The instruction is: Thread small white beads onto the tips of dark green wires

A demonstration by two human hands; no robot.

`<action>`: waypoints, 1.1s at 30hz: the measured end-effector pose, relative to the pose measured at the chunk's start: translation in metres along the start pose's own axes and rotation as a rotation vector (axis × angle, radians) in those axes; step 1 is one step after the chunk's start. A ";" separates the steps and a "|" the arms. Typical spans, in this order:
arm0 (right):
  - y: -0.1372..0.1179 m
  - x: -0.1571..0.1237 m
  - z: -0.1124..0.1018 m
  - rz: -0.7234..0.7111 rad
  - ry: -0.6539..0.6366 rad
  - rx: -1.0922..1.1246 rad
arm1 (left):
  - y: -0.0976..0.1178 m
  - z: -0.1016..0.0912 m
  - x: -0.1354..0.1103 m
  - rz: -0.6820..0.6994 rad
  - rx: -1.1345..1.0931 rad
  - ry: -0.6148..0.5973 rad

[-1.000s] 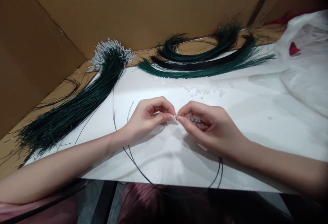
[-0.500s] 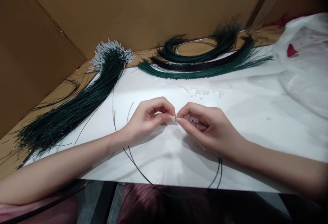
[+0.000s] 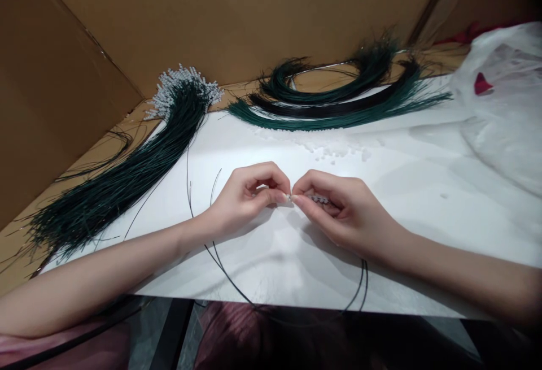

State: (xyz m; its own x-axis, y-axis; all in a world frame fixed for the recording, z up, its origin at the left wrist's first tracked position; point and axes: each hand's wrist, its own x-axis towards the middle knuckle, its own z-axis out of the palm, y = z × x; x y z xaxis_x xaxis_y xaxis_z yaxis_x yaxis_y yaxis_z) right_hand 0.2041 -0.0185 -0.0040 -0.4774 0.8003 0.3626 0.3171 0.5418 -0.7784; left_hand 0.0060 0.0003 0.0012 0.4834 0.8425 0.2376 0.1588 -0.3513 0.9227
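Observation:
My left hand (image 3: 256, 192) and my right hand (image 3: 339, 206) meet over the white tabletop, thumbs and forefingers pinched with the tips nearly touching. Between the fingertips sits a tiny white bead (image 3: 289, 196), and the left fingers close on it. A short string of white beads (image 3: 318, 199) runs through the curled fingers of my right hand, which grip its end. Dark thin wire (image 3: 365, 279) hangs below my right hand and loops past the table's front edge towards the left. How the wire joins the beads is hidden by the fingers.
At the left lies a thick bundle of dark green wires (image 3: 139, 172) tipped with white bead clusters (image 3: 182, 90). Curved bundles of green and black wire (image 3: 339, 116) lie at the back. Loose white beads (image 3: 334, 147) are scattered before them. A white plastic bag (image 3: 503, 110) stands right. Cardboard walls (image 3: 254, 14) enclose the table.
Both hands keep almost the same place and pinch. The fingertips have shifted very slightly, and less of the white bead shows between them.

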 end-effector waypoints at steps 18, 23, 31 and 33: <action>0.000 0.001 0.000 0.056 0.006 0.006 | -0.001 0.002 -0.001 -0.002 0.025 0.004; -0.001 0.001 -0.002 0.058 0.014 0.037 | -0.001 0.000 -0.001 -0.012 -0.091 -0.035; -0.003 -0.003 -0.002 -0.009 0.022 0.012 | -0.004 -0.001 0.000 -0.044 -0.203 -0.068; -0.003 -0.003 -0.002 -0.038 0.035 -0.044 | -0.003 -0.001 -0.001 -0.054 -0.222 -0.074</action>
State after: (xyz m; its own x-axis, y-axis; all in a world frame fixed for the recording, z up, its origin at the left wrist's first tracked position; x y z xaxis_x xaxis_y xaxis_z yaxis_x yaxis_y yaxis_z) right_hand 0.2060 -0.0223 -0.0014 -0.4610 0.7872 0.4097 0.3350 0.5819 -0.7411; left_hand 0.0044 0.0010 -0.0020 0.5428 0.8224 0.1704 -0.0028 -0.2012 0.9796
